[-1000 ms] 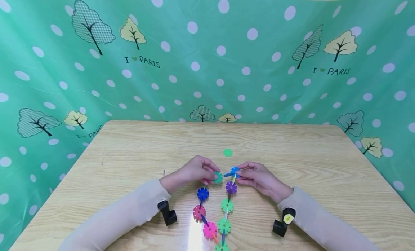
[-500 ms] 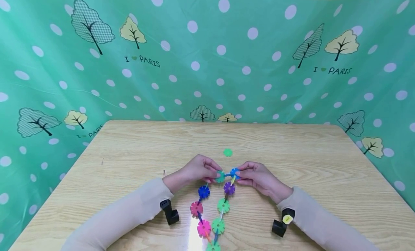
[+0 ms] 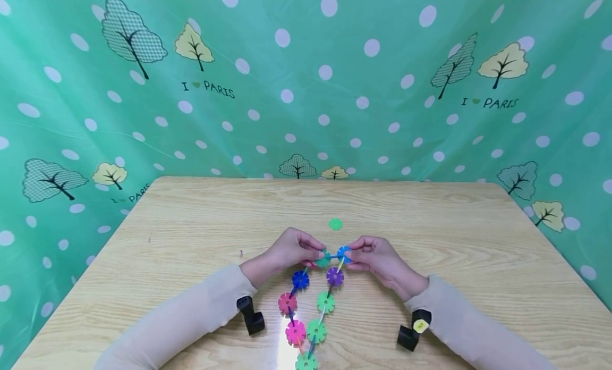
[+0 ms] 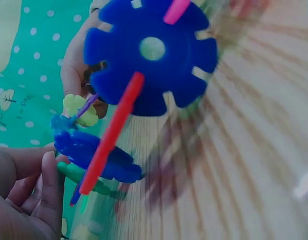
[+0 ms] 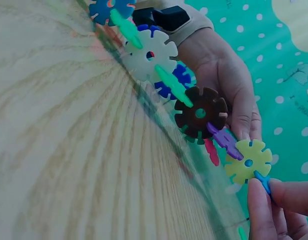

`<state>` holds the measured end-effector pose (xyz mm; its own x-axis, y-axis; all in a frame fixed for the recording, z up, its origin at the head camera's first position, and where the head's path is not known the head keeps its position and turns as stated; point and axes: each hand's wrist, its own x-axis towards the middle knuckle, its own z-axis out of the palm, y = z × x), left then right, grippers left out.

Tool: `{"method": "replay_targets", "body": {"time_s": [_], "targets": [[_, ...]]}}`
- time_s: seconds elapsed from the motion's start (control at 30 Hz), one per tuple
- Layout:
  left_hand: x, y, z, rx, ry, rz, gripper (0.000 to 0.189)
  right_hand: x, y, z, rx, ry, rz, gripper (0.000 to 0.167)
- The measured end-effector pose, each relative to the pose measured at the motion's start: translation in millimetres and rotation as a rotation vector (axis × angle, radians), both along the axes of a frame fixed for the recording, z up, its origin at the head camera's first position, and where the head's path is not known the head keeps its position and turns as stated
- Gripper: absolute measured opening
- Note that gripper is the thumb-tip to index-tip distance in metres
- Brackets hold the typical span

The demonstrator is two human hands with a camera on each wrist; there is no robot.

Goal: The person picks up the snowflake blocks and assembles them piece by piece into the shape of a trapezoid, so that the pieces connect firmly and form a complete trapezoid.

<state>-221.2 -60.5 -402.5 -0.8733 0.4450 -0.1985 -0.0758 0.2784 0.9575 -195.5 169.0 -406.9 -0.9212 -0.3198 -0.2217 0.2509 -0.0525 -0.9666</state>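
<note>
A chain of notched plastic snowflake discs forms a narrow loop between the two hands. My left hand (image 3: 297, 249) pinches a teal-green disc (image 3: 323, 259) at its far end. Beside it my right hand (image 3: 384, 262) pinches a blue disc (image 3: 342, 253); a thin blue disc, seen edge-on, bridges these two. Down the left side run a dark blue disc (image 3: 300, 279), a red disc (image 3: 287, 303) and a pink disc (image 3: 295, 331). A purple disc (image 3: 335, 276) leads the right side, followed by several green ones. The right wrist view shows a yellow-green disc (image 5: 260, 151) close by the right fingertips.
One loose green disc (image 3: 336, 224) lies on the wooden table (image 3: 215, 210) beyond the hands. Black wrist cameras hang from both sleeves, the left one (image 3: 251, 317) near the chain. A green dotted curtain (image 3: 306, 120) rises behind the table's far edge.
My left hand has shifted slightly right, bringing the teal-green disc up against the thin blue disc on the right hand's side. The near part of the chain has swung left.
</note>
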Motion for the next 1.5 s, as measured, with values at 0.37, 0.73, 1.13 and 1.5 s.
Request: {"method": "replay_targets", "body": {"time_s": [0.37,0.73,1.13,1.5], "targets": [[0.7,1.4,1.4,-0.013,-0.01,0.011,0.016,0.4,1.4,-1.5,-0.019,-0.028,0.03,0.009],[-13.2,-5.2,5.9,-0.058,0.057,-0.032,0.025,-2.8,9.3,0.0,-0.03,-0.027,0.022,0.009],[-63.6,-2.8,2.5,-0.09,0.142,-0.147,0.03,-2.3,20.1,-7.5,-0.042,-0.07,0.023,0.01],[-96.6,9.7,-4.7,-0.176,0.216,-0.306,0.041,-5.1,20.6,-10.5,-0.009,-0.05,0.044,0.01]]}}
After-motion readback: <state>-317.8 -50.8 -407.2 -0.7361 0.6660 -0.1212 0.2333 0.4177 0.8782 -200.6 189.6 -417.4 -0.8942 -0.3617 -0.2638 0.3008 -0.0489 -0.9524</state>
